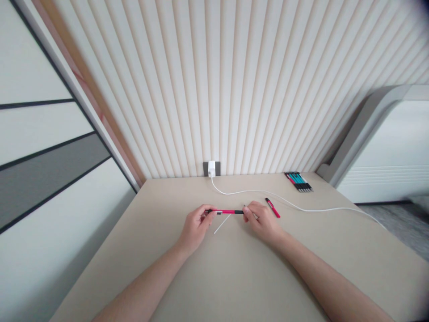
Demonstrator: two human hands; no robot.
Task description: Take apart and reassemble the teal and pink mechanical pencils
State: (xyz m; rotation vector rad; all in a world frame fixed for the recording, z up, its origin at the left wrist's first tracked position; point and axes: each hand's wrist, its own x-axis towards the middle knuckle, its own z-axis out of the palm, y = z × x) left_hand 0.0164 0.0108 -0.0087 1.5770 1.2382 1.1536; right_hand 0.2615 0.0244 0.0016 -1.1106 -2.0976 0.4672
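Note:
A red pen (228, 212) with black ends is held level between both hands, above the middle of the table. My left hand (196, 226) pinches its left end, where the black clip part shows. At the other end, the fingertips of my right hand (263, 219) are closed around the black grip, and a small tip pokes up by the thumb; I cannot tell whether it is a separate piece. Below the pen, a thin white stick (221, 224), perhaps a refill, lies on the table. A red pen barrel with a black end (272, 208) rests just beyond my right hand.
Several pens in teal, red and black (299, 182) lie side by side at the back right of the beige table (201, 286). A white charger (211, 168) sits in the wall socket, and its white cable (261, 191) runs across the tabletop to the right edge.

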